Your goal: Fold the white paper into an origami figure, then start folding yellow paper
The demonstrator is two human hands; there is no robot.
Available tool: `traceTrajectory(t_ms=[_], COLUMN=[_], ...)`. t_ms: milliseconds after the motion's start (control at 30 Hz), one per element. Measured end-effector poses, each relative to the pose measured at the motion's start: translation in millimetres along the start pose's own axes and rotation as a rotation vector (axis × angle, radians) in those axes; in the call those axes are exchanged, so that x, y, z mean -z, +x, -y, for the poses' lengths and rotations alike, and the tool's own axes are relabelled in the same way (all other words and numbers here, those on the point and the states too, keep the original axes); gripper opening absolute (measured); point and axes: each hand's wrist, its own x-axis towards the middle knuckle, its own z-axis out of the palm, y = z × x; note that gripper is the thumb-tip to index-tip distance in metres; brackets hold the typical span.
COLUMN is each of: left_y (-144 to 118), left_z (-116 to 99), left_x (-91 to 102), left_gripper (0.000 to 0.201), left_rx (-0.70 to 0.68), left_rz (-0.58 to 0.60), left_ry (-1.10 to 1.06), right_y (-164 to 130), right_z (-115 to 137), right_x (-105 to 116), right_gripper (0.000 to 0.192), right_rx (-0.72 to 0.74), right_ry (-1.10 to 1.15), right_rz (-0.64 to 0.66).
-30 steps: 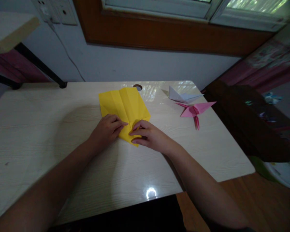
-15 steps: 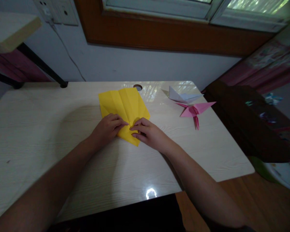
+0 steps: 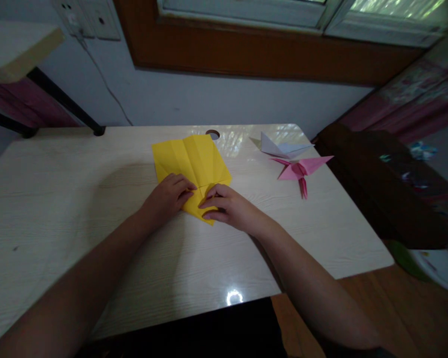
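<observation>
A yellow sheet of paper (image 3: 192, 159) with several creases lies on the pale wooden table (image 3: 78, 199), its near corner folded under my fingers. My left hand (image 3: 166, 196) presses the paper's near left part with fingers curled. My right hand (image 3: 227, 206) pinches the near right fold, fingertips meeting the left hand's at the centre crease. Both hands cover the paper's near edge.
A pink folded paper crane (image 3: 300, 171) and a white folded paper figure (image 3: 280, 147) lie at the table's far right. A round cable hole (image 3: 212, 134) sits behind the yellow paper. A dark chair (image 3: 381, 189) stands to the right, a shelf (image 3: 15, 44) at far left.
Both hands shifted only slightly on the paper's near fold, fingertips staying together at the centre crease. The paper has stayed in place.
</observation>
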Motion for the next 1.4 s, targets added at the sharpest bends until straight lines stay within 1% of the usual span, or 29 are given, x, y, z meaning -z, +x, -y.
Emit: traceTrajectory(t_ms=[233, 433, 600, 1133, 1400], left_y=[-0.1, -0.1, -0.3, -3.1, -4.4], left_z=[0.0, -2.3, -5.0, -5.9, -7.6], left_x=[0.4, 2.7, 3.9, 4.0, 5.2], left_gripper=[0.014, 0.016, 0.017, 0.020, 0.025], left_rx=[-0.051, -0.073, -0.077, -0.128, -0.135], left_rz=[-0.016, -0.010, -0.014, -0.002, 0.031], left_ry=[0.017, 0.010, 0.015, 0.089, 0.126], right_y=[-0.2, -2.1, -2.9, -3.4, -3.8], right_z=[0.3, -1.4, -4.6, -3.9, -3.2], right_x=[0.7, -1.0, -2.3, -1.8, -1.0], right_gripper=[0.017, 0.035, 0.042, 0.044, 0.045], right_rx=[0.001, -0.029, -0.029, -0.020, -0.017], right_ry=[0.004, -0.073, -0.144, -0.138, -0.137], right_rz=[0.030, -0.030, -0.024, -0.027, -0.021])
